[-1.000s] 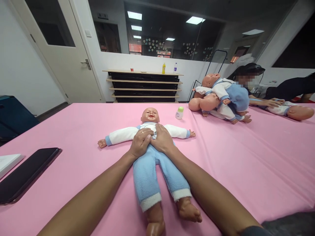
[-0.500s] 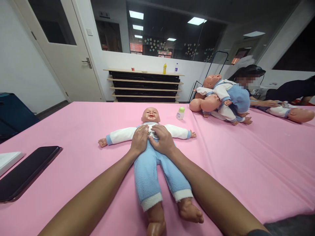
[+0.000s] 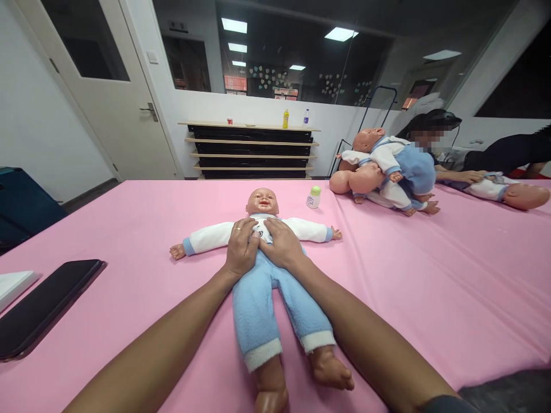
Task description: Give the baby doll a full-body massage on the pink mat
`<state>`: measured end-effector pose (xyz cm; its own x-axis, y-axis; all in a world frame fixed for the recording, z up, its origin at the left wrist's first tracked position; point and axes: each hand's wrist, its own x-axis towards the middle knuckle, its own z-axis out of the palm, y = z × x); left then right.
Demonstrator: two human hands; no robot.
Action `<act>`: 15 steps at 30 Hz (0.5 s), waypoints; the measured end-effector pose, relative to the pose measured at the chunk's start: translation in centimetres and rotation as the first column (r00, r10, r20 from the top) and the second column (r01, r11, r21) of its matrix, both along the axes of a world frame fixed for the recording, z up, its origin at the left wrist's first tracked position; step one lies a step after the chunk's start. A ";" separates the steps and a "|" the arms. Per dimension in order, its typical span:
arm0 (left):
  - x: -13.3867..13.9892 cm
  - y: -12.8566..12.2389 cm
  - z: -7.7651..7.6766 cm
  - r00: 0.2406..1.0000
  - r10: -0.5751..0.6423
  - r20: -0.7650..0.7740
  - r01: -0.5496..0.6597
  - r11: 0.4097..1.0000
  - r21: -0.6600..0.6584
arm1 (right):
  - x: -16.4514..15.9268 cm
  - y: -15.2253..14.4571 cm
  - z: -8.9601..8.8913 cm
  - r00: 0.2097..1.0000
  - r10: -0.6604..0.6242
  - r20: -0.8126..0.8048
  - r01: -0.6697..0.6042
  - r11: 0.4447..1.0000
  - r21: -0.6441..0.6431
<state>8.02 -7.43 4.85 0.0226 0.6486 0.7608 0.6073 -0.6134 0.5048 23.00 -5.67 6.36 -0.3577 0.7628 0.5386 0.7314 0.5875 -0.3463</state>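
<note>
A baby doll (image 3: 258, 298) in a white top and light blue fleece trousers lies face up, arms spread wide, its feet toward me. My left hand (image 3: 241, 246) rests flat on the left side of its chest, a ring on one finger. On the other side of the chest lies my right hand (image 3: 282, 244), also flat with fingers stretched out. The two thumbs come close together at the middle, where part of a printed design shows between them. Beyond the doll's outstretched arm stands a small white bottle with a green cap (image 3: 314, 197).
A pink sheet (image 3: 142, 229) covers the table. At left lie a black phone (image 3: 47, 304) and a white box (image 3: 15, 287). Several dolls (image 3: 387, 166) are piled at the back right. Beyond them, a person's hand (image 3: 471, 178) touches another doll (image 3: 523, 196).
My hands stay on the doll's chest, with the left fingers shifted slightly. The whole view has moved a little. At the far right, the other person's hand has shifted slightly.
</note>
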 end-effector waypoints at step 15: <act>-0.3 1.0 0.2 0.971 -0.209 -0.119 0.189 0.970 -0.155 | 0.0 -0.3 0.0 0.995 -0.048 -0.089 0.058 0.992 0.108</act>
